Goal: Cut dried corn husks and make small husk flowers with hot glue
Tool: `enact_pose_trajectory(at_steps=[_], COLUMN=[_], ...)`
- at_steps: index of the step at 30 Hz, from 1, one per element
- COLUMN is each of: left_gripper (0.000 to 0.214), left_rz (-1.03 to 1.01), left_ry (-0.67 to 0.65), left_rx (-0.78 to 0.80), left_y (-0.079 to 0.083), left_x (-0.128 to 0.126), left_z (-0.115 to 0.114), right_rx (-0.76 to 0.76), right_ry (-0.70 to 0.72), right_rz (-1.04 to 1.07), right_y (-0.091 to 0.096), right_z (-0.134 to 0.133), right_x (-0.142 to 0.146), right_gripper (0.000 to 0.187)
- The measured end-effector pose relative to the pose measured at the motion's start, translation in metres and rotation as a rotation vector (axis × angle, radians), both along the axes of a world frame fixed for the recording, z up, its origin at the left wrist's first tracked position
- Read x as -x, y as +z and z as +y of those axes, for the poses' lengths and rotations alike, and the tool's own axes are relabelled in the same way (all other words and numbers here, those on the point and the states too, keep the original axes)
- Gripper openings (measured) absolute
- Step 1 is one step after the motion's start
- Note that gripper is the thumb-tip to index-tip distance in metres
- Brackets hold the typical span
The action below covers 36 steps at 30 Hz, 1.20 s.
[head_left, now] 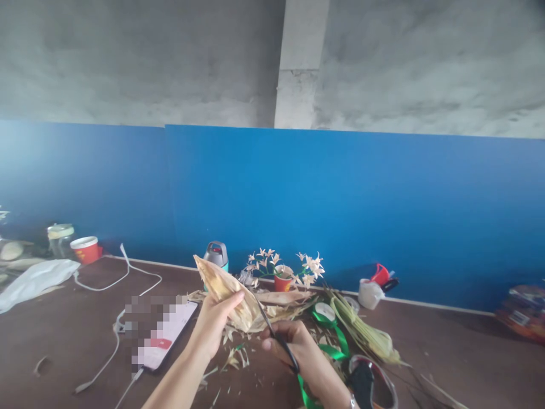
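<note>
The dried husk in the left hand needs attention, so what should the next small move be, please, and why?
Probably one careful snip with the scissors: the right hand holds them pointing toward the husk, beside its edge, while the left hand holds the husk up. Whether the blades already straddle it is unclear.

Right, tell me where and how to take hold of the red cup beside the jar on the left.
Best put the grip around the side wall of the red cup, just below its white rim, likely from the front: it stands upright there, with the jar at its left and the blue panel behind. Keep right of the white bag.
</note>
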State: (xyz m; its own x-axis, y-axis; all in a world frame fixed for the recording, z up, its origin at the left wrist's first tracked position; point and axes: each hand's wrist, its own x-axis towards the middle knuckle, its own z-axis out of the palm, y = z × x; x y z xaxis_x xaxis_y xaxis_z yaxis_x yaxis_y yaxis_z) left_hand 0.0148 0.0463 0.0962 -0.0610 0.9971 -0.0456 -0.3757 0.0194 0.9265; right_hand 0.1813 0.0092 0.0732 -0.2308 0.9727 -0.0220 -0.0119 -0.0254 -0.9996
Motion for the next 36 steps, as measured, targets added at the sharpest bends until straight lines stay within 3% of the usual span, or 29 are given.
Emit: enact_pose_trajectory(at_steps=[14,27,36], left_gripper=[0.024,0.028,0.04], left_rz=[0.157,0.302,0.348], left_ry=[-0.151,-0.24,-0.217], left_rx=[0.001,0.035,0.099], left_y=[-0.006,-0.006,0.0], left_x=[0.015,0.022,0.025], left_z=[0.009,0.011,0.007], right_rx=[-0.03,-0.035,0.01], right_ry=[0.134,0.151,0.167], right_rz=[-0.073,-0.354,-0.406], right_y=[-0.013,-0.006,-0.002], right_z=[0.007,0.005,0.002], right_x=[-0.015,-0.027,-0.03], right_gripper=[0.033,0.02,0.012])
